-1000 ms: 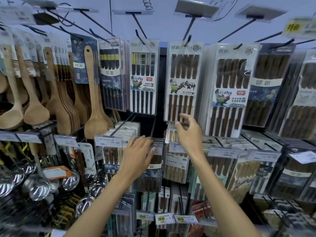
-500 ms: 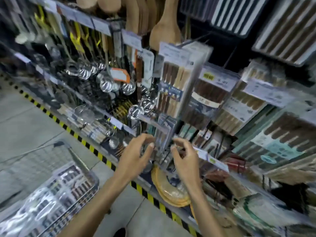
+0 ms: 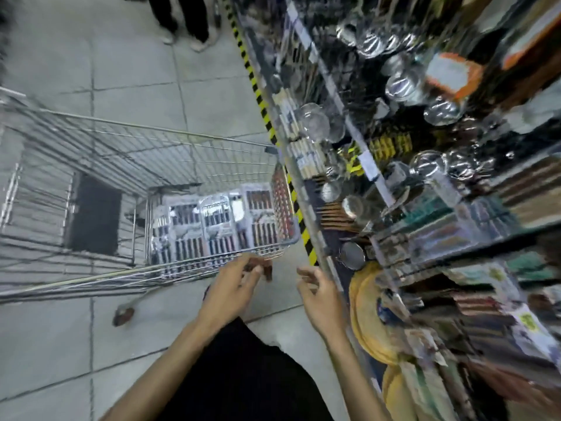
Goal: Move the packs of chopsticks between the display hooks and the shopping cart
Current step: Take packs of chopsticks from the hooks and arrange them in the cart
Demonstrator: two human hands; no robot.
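Observation:
A wire shopping cart (image 3: 91,138) stands on the floor to my left. Several packs of chopsticks (image 3: 218,223) lie flat in its near right corner. My left hand (image 3: 233,287) hovers just in front of the cart's near rim, fingers loosely curled and holding nothing. My right hand (image 3: 318,296) hangs beside the shelf's base, fingers relaxed and empty. The display shelf (image 3: 425,208) with hanging packs runs along the right, blurred by motion.
A yellow-black hazard stripe (image 3: 258,95) marks the shelf's foot. Steel ladles and strainers (image 3: 403,86) hang on the shelf, with round yellow items (image 3: 370,314) low beside my right hand. Another person's legs (image 3: 182,19) stand at the top. Grey tiled floor (image 3: 136,71) surrounds the cart.
My view has swung from the chopstick hooks down and left to the cart. Both hands have dropped from the shelf to the cart's near rim, empty throughout.

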